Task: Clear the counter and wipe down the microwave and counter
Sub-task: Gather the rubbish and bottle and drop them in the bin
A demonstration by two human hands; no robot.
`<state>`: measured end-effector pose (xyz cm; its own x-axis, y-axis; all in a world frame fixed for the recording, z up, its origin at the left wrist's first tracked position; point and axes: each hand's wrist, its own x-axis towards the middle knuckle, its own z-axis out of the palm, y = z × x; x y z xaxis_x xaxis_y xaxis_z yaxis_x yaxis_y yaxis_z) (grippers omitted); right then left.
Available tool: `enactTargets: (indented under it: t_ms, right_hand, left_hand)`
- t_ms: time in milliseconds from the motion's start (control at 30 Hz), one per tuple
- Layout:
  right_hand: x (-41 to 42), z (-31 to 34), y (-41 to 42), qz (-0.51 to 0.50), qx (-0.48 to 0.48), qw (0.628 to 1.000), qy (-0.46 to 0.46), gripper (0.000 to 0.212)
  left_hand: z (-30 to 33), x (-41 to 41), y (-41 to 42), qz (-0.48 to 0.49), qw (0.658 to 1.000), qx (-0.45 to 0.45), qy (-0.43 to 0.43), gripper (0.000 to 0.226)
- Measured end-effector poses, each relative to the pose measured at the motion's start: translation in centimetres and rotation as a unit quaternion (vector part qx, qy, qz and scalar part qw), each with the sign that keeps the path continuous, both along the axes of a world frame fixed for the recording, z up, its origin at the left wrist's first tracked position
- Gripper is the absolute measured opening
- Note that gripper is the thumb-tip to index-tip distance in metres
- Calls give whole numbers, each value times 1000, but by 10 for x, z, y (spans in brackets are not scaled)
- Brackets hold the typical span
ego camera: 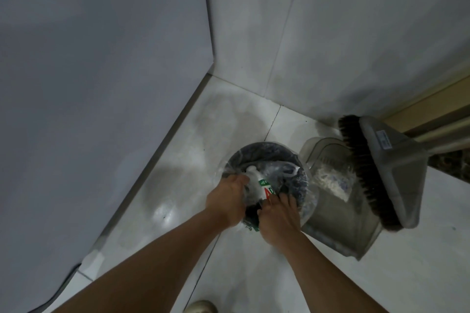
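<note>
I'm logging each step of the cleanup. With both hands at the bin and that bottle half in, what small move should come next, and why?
Probably let go and push the white bottle down into the lined bin. The left hand grips its neck end, the right hand rests on its lower part, and it lies tilted across the bin's mouth rather than inside.

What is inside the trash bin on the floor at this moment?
The trash bin has a clear plastic liner. Inside lies a white bottle with a red and green label, which both hands touch: left hand, right hand. The hands and crumpled plastic hide whatever lies underneath.
</note>
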<state>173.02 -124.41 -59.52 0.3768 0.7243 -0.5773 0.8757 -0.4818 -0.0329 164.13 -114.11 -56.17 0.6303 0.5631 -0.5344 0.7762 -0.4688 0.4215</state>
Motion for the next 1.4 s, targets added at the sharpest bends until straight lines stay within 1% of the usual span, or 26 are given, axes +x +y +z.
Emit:
enactTargets:
  t_ms: [133,267,400,533,633,733,833,967,1133,1300,1400]
  right_hand:
    - [1,20,-3,-34,17,999,15,43]
    - [4,72,-9,-77,37,995,41,50]
    - [6,149,-11,-98,55,992,62,45]
    - [3,242,-11,-119,68,988,78,52]
    - [-4,311,-14,-145,83,982,93,53]
    - [-14,374,-18,-162,105,976,105,54]
    - [-25,430,-23,-179,128,970,107,52]
    - [-36,490,-27,-183,169,964,97,44]
    - [-46,555,-36,-163,205,960,97,61]
    - [-62,607,-54,-134,240,957,95,71]
    - [-74,634,-65,-111,258,954,110,78]
  left_hand:
    - [18,-4,-2,3,1000,-14,11,55]
    - [67,-8,-4,26,999,-21,-4,47]
    - [141,-17,-2,33,999,-20,-9,48]
    - [227,-28,3,28,999,-23,-8,50]
    - [290,-39,7,33,999,-25,-11,55]
    - [350,-51,10,39,999,-16,-26,54]
    - [402,-64,9,38,998,-2,-47,58]
    - [462,-79,5,42,996,9,-75,59]
    - [523,-100,-12,82,991,14,-104,62]
    - [576,-126,-40,130,981,28,-141,64]
    - [607,-148,-60,162,972,44,-164,66]
